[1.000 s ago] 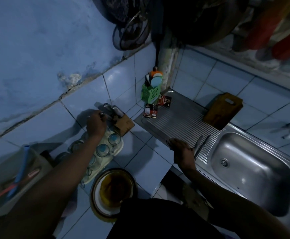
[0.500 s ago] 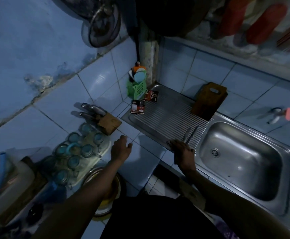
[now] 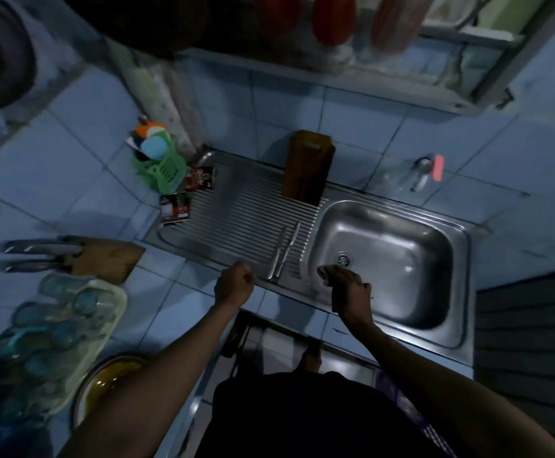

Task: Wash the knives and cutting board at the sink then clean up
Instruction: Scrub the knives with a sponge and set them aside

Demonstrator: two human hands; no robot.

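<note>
Two knives (image 3: pixel 284 252) lie side by side on the ribbed steel drainboard (image 3: pixel 236 213), handles toward me. A brown wooden cutting board (image 3: pixel 307 166) leans upright against the tiled wall behind the drainboard. My left hand (image 3: pixel 234 285) is curled in a fist at the drainboard's front edge, just left of the knife handles, with nothing visible in it. My right hand (image 3: pixel 345 282) hovers over the front left corner of the sink basin (image 3: pixel 401 259), fingers curled. Something small and greyish may be under its fingertips, but it is too dim to tell.
A wooden knife block (image 3: pixel 104 259) with steel-handled knives lies on the tiled counter at left, beside a tray of glasses (image 3: pixel 54 325) and a bowl (image 3: pixel 110 381). A green basket (image 3: pixel 160 163) and two sachets (image 3: pixel 175 208) sit by the drainboard's far left corner. The tap (image 3: pixel 424 173) juts from the wall.
My left hand came away from the knife block and moved right to the drainboard's front edge. My right hand left the knives and shifted right over the sink basin. The view swung right.
</note>
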